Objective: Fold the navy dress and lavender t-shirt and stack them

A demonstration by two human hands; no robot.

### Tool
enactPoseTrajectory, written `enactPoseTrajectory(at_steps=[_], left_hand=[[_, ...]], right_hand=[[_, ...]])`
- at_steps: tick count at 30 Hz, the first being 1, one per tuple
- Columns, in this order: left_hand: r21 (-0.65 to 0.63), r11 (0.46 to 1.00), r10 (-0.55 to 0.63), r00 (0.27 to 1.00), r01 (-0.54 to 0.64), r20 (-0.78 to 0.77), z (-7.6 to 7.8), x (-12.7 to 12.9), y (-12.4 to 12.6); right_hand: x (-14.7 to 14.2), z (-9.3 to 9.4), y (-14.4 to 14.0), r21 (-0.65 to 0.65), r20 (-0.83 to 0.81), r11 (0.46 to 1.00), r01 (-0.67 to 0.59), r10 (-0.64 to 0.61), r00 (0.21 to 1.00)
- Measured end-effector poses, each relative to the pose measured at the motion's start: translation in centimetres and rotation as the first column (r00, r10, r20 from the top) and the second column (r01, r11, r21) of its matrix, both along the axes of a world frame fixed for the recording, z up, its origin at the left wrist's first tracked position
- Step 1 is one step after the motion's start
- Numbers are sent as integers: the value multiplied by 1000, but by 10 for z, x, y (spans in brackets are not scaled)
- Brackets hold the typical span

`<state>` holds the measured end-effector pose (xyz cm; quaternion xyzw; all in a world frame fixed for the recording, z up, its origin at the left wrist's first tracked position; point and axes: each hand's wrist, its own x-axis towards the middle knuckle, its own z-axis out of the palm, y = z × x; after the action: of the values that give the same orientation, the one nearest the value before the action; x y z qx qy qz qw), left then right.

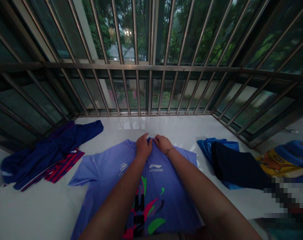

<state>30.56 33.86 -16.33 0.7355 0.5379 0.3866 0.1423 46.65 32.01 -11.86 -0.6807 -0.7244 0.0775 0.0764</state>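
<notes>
A purple-blue T-shirt (111,166) lies spread front side up on the white ledge, with white logos on the chest and a green, pink and black print below. At its collar, my left hand (143,147) pinches the fabric between thumb and fingers. Close beside it, my right hand (163,144) has its fingers closed on the collar too. Both forearms cross over the shirt and cover part of its front. The left sleeve in view is laid out flat; the shirt's lower hem is out of sight.
On the left lies a heap of dark blue clothes (63,141) with a red-and-blue striped piece (63,166). Folded dark navy clothing (238,165) rests on bright blue fabric (206,146) to the right. Beyond is a yellow-and-blue item (283,158). Metal window bars (151,67) enclose the white ledge (151,124).
</notes>
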Motion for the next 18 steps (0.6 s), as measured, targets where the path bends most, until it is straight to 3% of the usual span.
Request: enactPoseTrajectory(at_steps=[4, 10, 18], left_hand=[[-57, 996, -78, 989, 71, -124, 1, 3, -4], [-53, 998, -37, 978, 27, -206, 5, 5, -6], [-18, 975, -219, 935, 222, -278, 11, 7, -12]], right_hand=[[2, 1, 3, -32, 17, 999, -4, 4, 1000], [25, 1, -7, -64, 91, 998, 23, -17, 996], [50, 4, -28, -49, 147, 998, 44, -37, 988]])
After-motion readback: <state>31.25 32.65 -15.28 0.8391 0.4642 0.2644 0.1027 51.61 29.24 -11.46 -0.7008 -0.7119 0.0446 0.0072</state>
